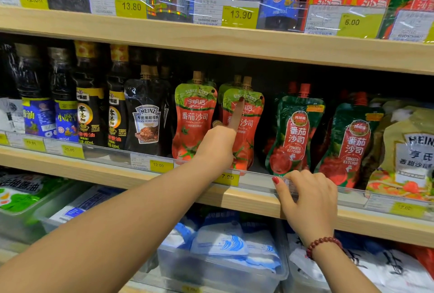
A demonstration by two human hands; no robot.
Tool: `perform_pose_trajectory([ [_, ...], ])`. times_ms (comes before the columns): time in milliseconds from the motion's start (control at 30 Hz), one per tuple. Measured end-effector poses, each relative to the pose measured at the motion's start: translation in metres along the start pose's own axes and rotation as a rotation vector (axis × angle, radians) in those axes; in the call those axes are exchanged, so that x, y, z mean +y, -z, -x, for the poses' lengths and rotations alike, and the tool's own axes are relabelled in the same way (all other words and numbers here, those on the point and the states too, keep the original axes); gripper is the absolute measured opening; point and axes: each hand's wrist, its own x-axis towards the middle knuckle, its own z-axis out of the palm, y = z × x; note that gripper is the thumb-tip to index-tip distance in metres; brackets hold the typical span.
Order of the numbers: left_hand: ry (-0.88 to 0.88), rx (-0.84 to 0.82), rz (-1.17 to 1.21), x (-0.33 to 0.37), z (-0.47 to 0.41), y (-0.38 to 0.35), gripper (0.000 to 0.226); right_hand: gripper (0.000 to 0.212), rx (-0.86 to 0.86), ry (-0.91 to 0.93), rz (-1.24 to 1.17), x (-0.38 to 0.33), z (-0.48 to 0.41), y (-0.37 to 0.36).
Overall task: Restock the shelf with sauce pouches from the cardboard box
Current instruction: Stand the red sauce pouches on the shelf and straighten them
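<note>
Two rows of red-and-green tomato sauce pouches stand on the middle shelf. My left hand reaches in with its index finger straight, the fingertip touching the upper front of the right pouch; its other fingers are curled. The left pouch stands upright beside it. My right hand, with a red bead bracelet on the wrist, grips the clear plastic price rail at the shelf's front edge, fingers curled over its top. No cardboard box is in view.
Dark green ketchup pouches and a yellow Heinz pouch stand to the right. A black Heinz pepper sauce pouch and oil bottles stand to the left. The upper shelf board hangs close overhead. Clear bins of bagged goods lie below.
</note>
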Motion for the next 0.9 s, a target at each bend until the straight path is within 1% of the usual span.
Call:
perform_pose_trajectory([
  [167, 0.002, 0.007, -0.010, 0.000, -0.002, -0.002, 0.071, 0.028, 0.009, 0.008, 0.008, 0.000, 0.000, -0.001],
  [200, -0.002, 0.017, -0.009, -0.001, -0.002, -0.003, 0.078, 0.028, 0.010, 0.008, 0.010, 0.000, 0.000, -0.001],
  [300, -0.034, 0.043, 0.010, -0.004, -0.003, -0.007, 0.114, 0.028, 0.015, 0.005, 0.009, 0.000, 0.000, -0.001],
  [333, -0.037, 0.044, 0.009, -0.004, -0.003, -0.007, 0.119, 0.028, 0.013, 0.005, 0.011, 0.000, 0.000, -0.001],
  [533, -0.030, 0.081, -0.002, -0.005, -0.007, -0.012, 0.122, 0.028, 0.010, 0.005, -0.001, 0.001, 0.000, 0.000],
  [667, -0.003, 0.067, 0.016, -0.005, -0.011, -0.016, 0.127, 0.028, 0.004, 0.005, -0.003, 0.001, 0.000, 0.001],
  [900, -0.028, 0.045, 0.009, -0.006, -0.007, -0.013, 0.121, 0.029, 0.029, 0.014, 0.013, 0.001, 0.001, -0.001],
])
